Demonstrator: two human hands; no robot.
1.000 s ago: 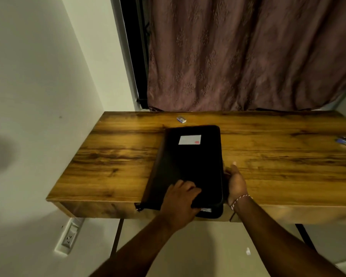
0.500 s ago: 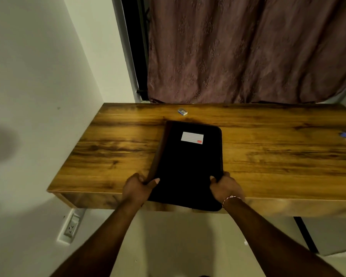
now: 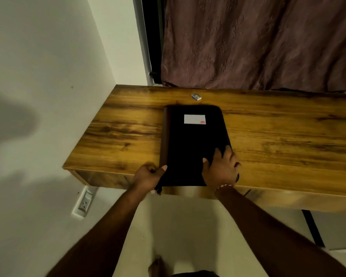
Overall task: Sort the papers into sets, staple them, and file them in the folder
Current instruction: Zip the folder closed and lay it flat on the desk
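Observation:
A closed black folder (image 3: 190,144) with a white label near its far end lies on the wooden desk (image 3: 278,140), its near edge at the desk's front edge. My left hand (image 3: 148,175) grips the folder's near left corner, thumb on top. Flat on the cover at the near right corner rests my right hand (image 3: 221,168), fingers spread. No loose papers or stapler show in view.
A small blue-and-white box (image 3: 196,96) lies on the desk beyond the folder. A white wall borders the desk on the left, with a socket (image 3: 85,201) below. A dark curtain (image 3: 258,43) hangs behind the desk.
The folder has slid further onto the desk and squared up. My left hand went from the cover to the near left corner; my right hand moved from the folder's edge onto the cover.

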